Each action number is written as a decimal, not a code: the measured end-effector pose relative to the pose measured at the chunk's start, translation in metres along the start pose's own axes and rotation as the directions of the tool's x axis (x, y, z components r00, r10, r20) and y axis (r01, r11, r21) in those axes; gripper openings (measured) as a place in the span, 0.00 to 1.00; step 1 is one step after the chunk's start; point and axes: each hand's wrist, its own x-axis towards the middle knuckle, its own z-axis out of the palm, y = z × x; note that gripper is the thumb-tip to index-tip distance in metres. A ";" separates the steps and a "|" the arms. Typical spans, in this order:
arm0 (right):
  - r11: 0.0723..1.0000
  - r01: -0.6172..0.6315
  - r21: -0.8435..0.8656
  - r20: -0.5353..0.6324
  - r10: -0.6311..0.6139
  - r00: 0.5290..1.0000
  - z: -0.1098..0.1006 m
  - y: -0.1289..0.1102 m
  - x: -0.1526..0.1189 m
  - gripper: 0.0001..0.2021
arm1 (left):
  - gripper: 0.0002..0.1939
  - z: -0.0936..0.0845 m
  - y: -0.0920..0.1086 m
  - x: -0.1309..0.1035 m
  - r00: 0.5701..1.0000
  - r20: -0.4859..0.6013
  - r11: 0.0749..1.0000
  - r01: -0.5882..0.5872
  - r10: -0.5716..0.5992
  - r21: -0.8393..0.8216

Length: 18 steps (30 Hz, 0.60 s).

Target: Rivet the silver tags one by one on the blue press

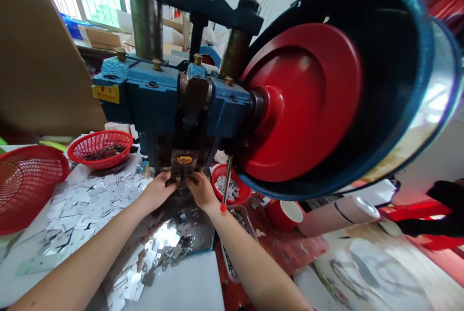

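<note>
Behind everything I see a pale wall and a barred window. A red-painted bench [275, 241] carries a blue metal press [155, 98] with a big red wheel [308, 103]. Both hands reach in under its ram: the left hand [161, 192] at the left, the right hand [202, 189] at the right, fingers bent near the press's dark lower block; I cannot tell whether either grips anything. Flat silvery metal pieces [92, 204] lie scattered left of the arms, beside a round red plastic basket [101, 149] holding darker parts.

left hand [159, 194], left forearm [96, 248]: bare | right hand [203, 191], right forearm [253, 258]: bare
</note>
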 end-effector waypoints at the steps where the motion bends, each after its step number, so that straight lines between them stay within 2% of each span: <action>1: 1.000 -0.004 0.009 0.000 0.004 1.000 0.001 0.002 -0.001 0.08 | 0.19 -0.001 0.001 0.001 1.000 0.016 1.000 -0.002 0.002 -0.014; 4: 0.999 -0.010 0.043 -0.066 0.013 0.998 0.001 0.006 -0.010 0.10 | 0.19 -0.014 0.000 0.000 0.999 0.048 0.999 -0.008 0.010 -0.043; 8: 0.995 -0.029 0.099 -0.132 0.042 0.990 -0.013 0.008 -0.036 0.11 | 0.19 -0.051 -0.009 -0.023 0.998 0.012 0.998 0.054 -0.054 0.015; 9: 0.993 -0.044 0.109 -0.128 0.058 0.990 -0.017 0.007 -0.043 0.10 | 0.17 -0.059 -0.012 -0.033 0.997 0.040 0.992 0.061 -0.065 0.109; 11: 0.988 -0.095 0.124 -0.101 0.108 0.989 -0.025 0.006 -0.057 0.09 | 0.14 -0.069 -0.016 -0.053 0.981 0.191 0.975 -0.010 -0.033 0.220; 14: 0.979 -0.162 0.124 -0.076 0.173 0.982 -0.030 0.005 -0.072 0.09 | 0.13 -0.067 -0.020 -0.078 0.937 0.349 0.943 -0.122 0.007 0.310; 18: 0.991 -0.128 0.048 -0.110 0.133 0.985 -0.028 0.004 -0.083 0.10 | 0.12 -0.054 -0.023 -0.089 0.942 0.331 0.888 -0.105 -0.055 0.447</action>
